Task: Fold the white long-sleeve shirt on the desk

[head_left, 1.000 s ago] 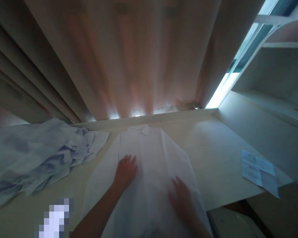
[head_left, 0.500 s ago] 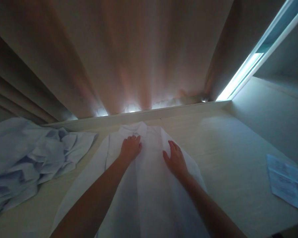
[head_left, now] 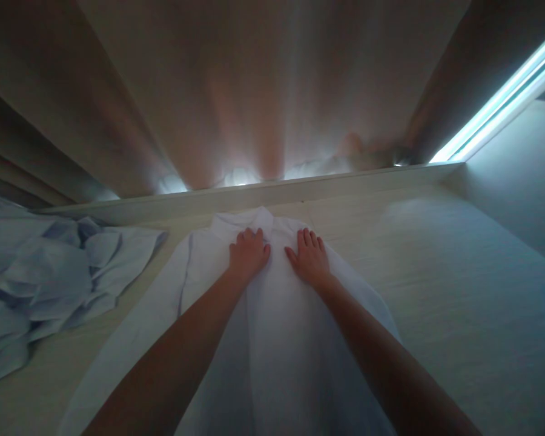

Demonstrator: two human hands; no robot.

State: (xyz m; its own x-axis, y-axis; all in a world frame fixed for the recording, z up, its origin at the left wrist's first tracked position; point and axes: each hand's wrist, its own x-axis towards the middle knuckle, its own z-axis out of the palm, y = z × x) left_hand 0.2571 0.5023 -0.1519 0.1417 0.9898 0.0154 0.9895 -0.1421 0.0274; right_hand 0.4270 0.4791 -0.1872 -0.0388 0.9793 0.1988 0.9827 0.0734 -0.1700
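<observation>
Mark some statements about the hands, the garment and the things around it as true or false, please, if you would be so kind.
1. The left hand and right hand rest on the white shirt. True.
2. The shirt is bunched into a ball. False: it is spread out on the pale surface.
3. A crumpled cloth lies to the left of the shirt. True.
4. The left hand grips the crumpled cloth. False: it is on the shirt, near the collar.
5. Light shows along the bottom of the curtain. True.
6. The collar is at the end nearest the person. False: it is at the far end, toward the curtain.
</observation>
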